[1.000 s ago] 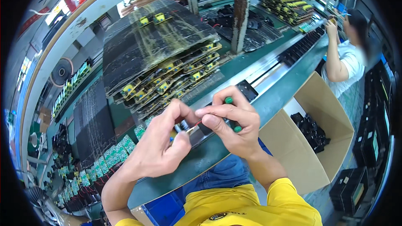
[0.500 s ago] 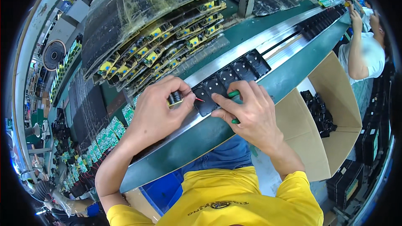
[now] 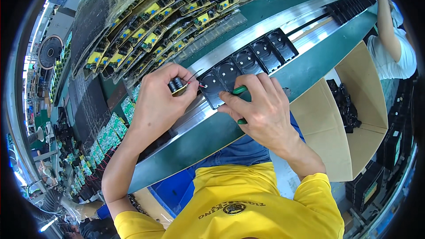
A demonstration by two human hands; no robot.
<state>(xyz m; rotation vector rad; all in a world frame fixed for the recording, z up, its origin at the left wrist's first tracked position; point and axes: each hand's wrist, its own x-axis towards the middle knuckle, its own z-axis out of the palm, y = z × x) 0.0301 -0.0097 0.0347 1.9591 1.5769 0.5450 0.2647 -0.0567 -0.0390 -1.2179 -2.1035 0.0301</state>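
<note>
My left hand (image 3: 160, 95) is closed on a small circuit board (image 3: 178, 89) with dark cylindrical parts; red and black wires stick out past the fingertips over the nearest black plastic case (image 3: 213, 89). That case is the near end of a row of black cases with round recesses, lying on a metal rail (image 3: 192, 117). My right hand (image 3: 268, 113) is closed around a pair of green-handled pliers (image 3: 239, 90), its handles showing on both sides of the fingers. The plier jaws are hidden. My right fingertips touch the near case's edge.
Stacked sheets of yellow-and-black boards (image 3: 146, 26) rise at the far left. Green circuit boards (image 3: 106, 141) line the left side. A cardboard box (image 3: 318, 128) with black parts stands right of the green bench (image 3: 197, 144). Another person's arm (image 3: 387, 26) is at far right.
The view has shifted, and the row of cases appears higher and slightly to the right. Both hands keep their holds; the wires now reach over the near case's corner.
</note>
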